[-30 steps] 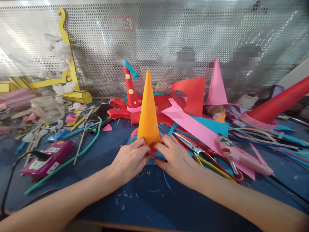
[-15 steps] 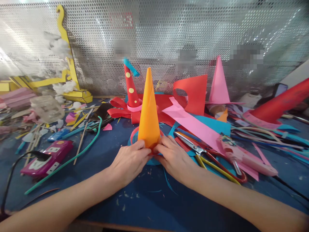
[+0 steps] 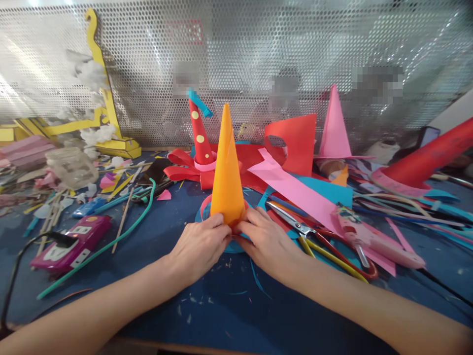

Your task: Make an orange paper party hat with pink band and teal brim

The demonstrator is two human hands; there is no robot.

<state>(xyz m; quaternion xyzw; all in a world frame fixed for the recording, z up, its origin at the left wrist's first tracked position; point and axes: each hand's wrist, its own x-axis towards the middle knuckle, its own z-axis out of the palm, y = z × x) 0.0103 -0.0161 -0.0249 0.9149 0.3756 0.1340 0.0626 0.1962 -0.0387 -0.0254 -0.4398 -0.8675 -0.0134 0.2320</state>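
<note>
An orange paper cone (image 3: 227, 177) stands upright in front of me, its tip pointing up. My left hand (image 3: 203, 246) pinches the cone's lower edge from the left. From the right, my right hand (image 3: 268, 244) closes its fingers on the same edge, and the fingertips of both hands nearly meet at the front. Around the cone's base runs a red-pink paper band (image 3: 205, 207), partly hidden by the cone and hands. A blue paper disc (image 3: 199, 213) lies beneath on the table.
Scissors (image 3: 291, 217) and a pink glue gun (image 3: 380, 241) lie close on the right. A purple power strip (image 3: 74, 244) and a teal tube (image 3: 111, 244) are left. Behind stand a dotted red cone (image 3: 199, 130), a pink cone hat (image 3: 334, 128) and red paper (image 3: 299, 143).
Almost nothing differs. Both hands keep their hold at the cone's base, and the cone has shifted very slightly left in view.
</note>
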